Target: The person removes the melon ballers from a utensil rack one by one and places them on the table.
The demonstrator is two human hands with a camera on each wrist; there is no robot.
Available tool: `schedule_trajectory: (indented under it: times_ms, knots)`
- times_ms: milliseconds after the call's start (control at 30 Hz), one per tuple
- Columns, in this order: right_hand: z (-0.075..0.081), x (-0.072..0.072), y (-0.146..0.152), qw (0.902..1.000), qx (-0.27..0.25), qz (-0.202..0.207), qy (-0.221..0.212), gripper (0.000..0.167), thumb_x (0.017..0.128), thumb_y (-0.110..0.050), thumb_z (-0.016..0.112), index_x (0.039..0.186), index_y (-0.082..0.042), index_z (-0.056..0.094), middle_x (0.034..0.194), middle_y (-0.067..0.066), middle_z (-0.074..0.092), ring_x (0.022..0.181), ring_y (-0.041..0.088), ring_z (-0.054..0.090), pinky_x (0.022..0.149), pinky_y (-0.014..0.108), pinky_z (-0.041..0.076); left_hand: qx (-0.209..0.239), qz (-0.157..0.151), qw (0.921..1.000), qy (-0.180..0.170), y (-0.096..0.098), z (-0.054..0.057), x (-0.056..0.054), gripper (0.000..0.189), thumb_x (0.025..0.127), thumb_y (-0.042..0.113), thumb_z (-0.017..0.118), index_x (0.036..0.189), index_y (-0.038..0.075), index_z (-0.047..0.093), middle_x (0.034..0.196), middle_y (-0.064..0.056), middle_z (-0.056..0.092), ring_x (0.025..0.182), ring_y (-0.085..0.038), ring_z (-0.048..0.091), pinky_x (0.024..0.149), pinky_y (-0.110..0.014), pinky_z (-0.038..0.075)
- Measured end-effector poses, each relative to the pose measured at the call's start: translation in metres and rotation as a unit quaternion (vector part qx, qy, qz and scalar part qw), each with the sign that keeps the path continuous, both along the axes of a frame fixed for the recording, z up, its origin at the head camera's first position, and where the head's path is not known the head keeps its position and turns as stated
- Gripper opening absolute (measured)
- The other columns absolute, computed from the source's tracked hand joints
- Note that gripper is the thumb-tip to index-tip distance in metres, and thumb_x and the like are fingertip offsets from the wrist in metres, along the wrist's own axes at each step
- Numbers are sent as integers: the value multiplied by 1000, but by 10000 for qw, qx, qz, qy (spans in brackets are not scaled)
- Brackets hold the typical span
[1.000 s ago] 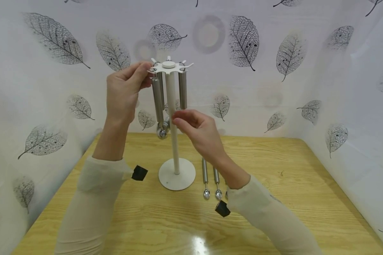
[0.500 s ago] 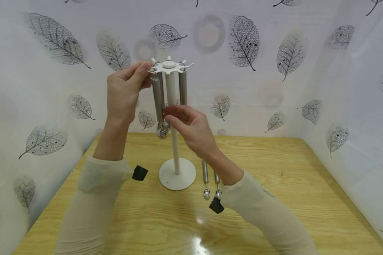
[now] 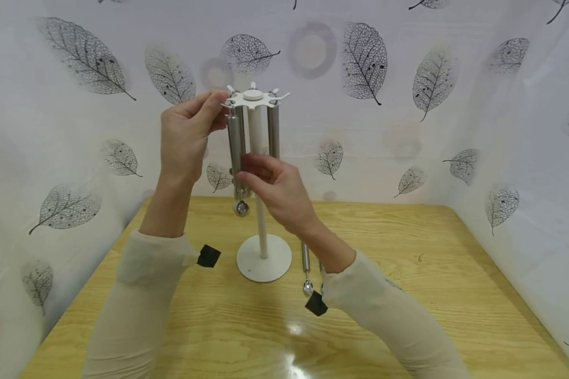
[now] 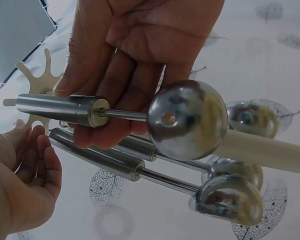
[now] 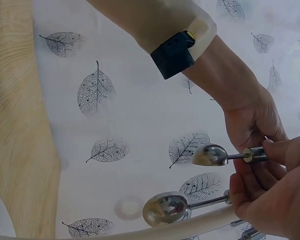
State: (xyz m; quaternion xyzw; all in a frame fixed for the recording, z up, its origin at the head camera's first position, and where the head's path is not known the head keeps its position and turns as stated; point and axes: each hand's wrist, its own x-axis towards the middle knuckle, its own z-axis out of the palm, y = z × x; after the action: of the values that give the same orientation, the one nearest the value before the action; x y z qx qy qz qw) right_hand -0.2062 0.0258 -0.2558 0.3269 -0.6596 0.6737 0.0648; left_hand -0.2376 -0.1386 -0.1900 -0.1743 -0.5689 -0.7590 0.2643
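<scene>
A white hanging rack [image 3: 253,101] stands upright, with several steel melon ballers on its hooks. At the rack's left edge in the head view, my left hand [image 3: 185,134] pinches a hook tip between thumb and fingers. My right hand [image 3: 282,197] reaches across the post and holds the lower handle of the front-left melon baller [image 4: 185,120], its thumb along the handle in the left wrist view. That baller's round bowl, with a small hole, points down in the head view. Other hanging melon ballers [image 4: 232,200] are close beside it.
Rack's round white base [image 3: 264,271] rests on the wooden table [image 3: 218,326]. Right of it lie more small steel utensils [image 3: 307,287], partly hidden by the right forearm. A leaf-patterned cloth [image 3: 360,147] encloses the back and sides. Black blocks [image 3: 209,256] sit at both wrists.
My right hand has moved left past the post to grip the melon baller's handle. Its bowl now hangs slightly lower and apart from those behind. My left hand has stayed at the hook.
</scene>
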Motion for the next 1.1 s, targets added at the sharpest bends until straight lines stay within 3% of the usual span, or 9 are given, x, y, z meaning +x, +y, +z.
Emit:
schedule_trajectory:
  times_ms: [167,367,600,833,1100]
  knots:
    - [2,1,-2,9998,-63,153,-64,37,99,8,63,134,14,56,119,28,69,110,37,69,98,36,59,-31,1,10000,72,1,0,-1,11,96,9,75,102,1,80,90,-8,75,76,-16,70,78,-24,62]
    - [9,5,-3,9995,-121,293,-5,36,99,8,63,134,13,57,119,26,70,107,31,71,97,39,60,50,-52,10000,3,1,0,-1,12,97,8,74,104,-1,79,98,-10,77,85,-19,74,86,-28,62]
    - [12,14,3,9989,-18,461,70,35,99,8,63,134,12,57,120,24,70,107,30,71,97,40,60,-8,10,10000,-89,1,1,-1,12,97,10,75,102,0,80,93,-9,76,83,-19,72,85,-27,62]
    - [5,24,23,9994,19,334,-48,35,99,8,63,133,10,60,119,24,70,105,33,71,98,40,59,33,-96,9999,75,0,-1,-2,12,96,8,75,101,-1,80,82,-8,73,69,-15,66,73,-22,62]
    - [-11,29,57,9991,16,94,-413,34,100,5,64,133,9,61,120,21,70,107,26,70,101,40,58,163,-201,9997,45,1,0,-1,9,96,7,74,99,0,80,81,-9,74,66,-14,67,71,-22,62]
